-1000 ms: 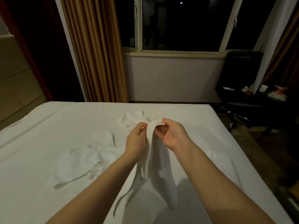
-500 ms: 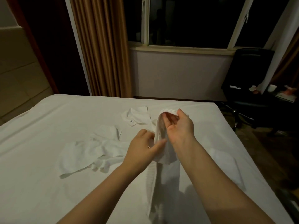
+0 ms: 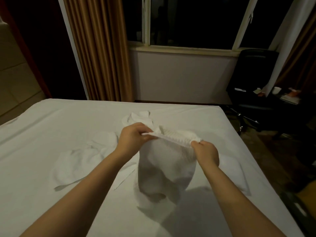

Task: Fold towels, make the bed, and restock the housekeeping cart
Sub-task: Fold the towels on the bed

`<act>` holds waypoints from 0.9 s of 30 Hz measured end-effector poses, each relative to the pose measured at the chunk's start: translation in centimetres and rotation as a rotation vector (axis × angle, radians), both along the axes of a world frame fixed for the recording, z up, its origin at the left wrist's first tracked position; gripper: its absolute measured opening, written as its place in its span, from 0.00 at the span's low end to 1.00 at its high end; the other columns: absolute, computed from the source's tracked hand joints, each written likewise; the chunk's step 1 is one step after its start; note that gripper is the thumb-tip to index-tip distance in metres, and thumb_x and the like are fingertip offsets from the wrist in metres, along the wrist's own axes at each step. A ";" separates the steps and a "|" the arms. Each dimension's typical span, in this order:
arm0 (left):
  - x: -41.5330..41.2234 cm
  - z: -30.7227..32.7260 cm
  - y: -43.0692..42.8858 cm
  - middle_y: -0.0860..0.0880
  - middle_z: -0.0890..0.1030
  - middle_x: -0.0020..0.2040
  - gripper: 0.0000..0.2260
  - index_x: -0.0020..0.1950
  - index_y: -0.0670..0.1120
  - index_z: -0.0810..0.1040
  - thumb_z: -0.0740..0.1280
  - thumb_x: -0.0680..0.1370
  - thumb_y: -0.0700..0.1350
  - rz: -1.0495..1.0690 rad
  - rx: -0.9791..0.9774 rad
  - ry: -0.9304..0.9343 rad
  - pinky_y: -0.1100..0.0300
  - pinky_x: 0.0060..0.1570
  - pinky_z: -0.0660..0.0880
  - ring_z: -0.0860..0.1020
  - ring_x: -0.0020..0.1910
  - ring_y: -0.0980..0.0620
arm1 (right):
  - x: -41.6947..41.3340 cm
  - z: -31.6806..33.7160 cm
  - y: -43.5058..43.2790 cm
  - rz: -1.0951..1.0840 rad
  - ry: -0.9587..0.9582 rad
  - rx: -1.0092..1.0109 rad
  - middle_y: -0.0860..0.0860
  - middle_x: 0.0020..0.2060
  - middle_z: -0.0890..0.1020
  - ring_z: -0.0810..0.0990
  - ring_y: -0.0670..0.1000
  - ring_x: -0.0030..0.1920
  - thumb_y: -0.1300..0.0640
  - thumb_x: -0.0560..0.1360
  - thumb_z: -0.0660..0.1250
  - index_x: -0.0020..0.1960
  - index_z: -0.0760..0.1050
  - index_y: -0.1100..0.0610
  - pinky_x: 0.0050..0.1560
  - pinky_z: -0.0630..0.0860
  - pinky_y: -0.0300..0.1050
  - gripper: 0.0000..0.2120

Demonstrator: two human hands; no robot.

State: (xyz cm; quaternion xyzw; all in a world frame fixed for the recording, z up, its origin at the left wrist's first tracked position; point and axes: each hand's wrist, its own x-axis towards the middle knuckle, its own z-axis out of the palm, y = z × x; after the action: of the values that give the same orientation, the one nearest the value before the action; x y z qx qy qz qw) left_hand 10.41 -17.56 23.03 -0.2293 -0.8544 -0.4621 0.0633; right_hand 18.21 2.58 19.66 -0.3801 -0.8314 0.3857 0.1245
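A white towel [image 3: 166, 170] hangs above the bed [image 3: 42, 134], stretched along its ribbed top edge between my two hands. My left hand [image 3: 135, 136] pinches the left corner of that edge. My right hand [image 3: 206, 152] pinches the right corner. The towel's lower end touches the white sheet in front of me. Another crumpled white towel [image 3: 82, 161] lies on the sheet to the left. A small white cloth [image 3: 136, 118] sits just beyond my left hand.
A flat white cloth [image 3: 234, 171] lies near the bed's right edge. A black office chair [image 3: 253, 82] and a dark side table with a cup [image 3: 276, 90] stand right of the bed. Brown curtains [image 3: 100, 48] and a dark window lie beyond the bed.
My hands have moved apart along the towel's top edge, spreading it wide. Earlier they were close together with the towel bunched and hanging in a narrow strip.
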 end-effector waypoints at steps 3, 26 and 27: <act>0.3 0.4 1.6 0.54 0.77 0.43 0.09 0.49 0.43 0.85 0.72 0.73 0.47 -0.260 -0.231 0.054 0.75 0.42 0.69 0.75 0.43 0.56 | -0.5 -3.0 1.9 0.057 -0.314 0.005 0.58 0.58 0.74 0.75 0.61 0.54 0.48 0.73 0.66 0.62 0.70 0.59 0.47 0.71 0.47 0.22; -3.5 0.3 -6.0 0.47 0.80 0.45 0.11 0.49 0.43 0.84 0.68 0.76 0.49 -0.098 -0.420 0.037 0.58 0.46 0.74 0.76 0.43 0.50 | -5.8 -5.3 6.2 -0.149 -0.051 0.035 0.66 0.55 0.80 0.78 0.64 0.55 0.61 0.79 0.56 0.56 0.78 0.69 0.55 0.73 0.50 0.16; -3.8 0.2 -6.1 0.46 0.80 0.44 0.11 0.48 0.42 0.85 0.68 0.76 0.49 -0.072 -0.416 0.052 0.56 0.46 0.74 0.76 0.42 0.49 | -6.3 -3.6 7.1 -0.159 0.050 -0.002 0.65 0.54 0.80 0.79 0.64 0.52 0.62 0.78 0.57 0.56 0.78 0.68 0.54 0.74 0.51 0.15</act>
State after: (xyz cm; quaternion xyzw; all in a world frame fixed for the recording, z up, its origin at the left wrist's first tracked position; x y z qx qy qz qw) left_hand 6.60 -23.65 23.19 -0.2799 -0.9206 -0.2717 0.0201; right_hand 11.95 9.65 16.05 -0.4354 -0.7948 0.3848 0.1753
